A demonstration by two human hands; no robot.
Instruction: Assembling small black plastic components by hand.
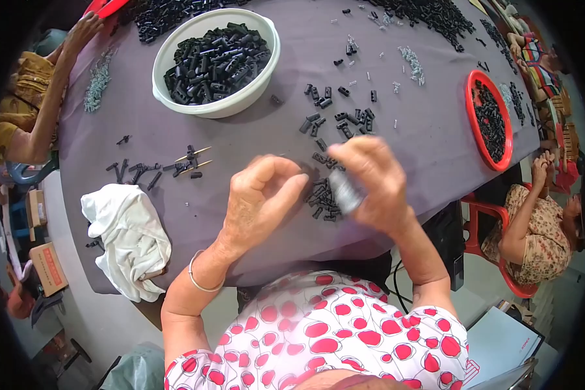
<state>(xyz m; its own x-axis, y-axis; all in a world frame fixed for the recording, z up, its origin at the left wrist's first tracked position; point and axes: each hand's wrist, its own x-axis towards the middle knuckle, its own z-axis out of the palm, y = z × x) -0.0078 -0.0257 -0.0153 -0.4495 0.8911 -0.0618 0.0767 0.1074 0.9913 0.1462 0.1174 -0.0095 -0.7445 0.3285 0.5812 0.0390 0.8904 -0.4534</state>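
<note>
My left hand (257,203), with a bangle at its wrist, is over the near middle of the cloth. Its thumb and forefinger come together in a pinch; anything between them is too small to make out. My right hand (378,185) is smeared by motion, so its grip cannot be read. A grey wrapping (345,192) covers one of its digits. Beneath and beside it lies a heap of small black plastic cylinders (321,200). More loose black cylinders (341,120) are scattered just beyond both hands.
A white tub (272,62) of black parts stands at the far left. Springs (411,65) lie at the back right, near a red basin (506,146). A white cloth (130,237) and two thin sticks (196,170) lie left. Other people sit at both sides.
</note>
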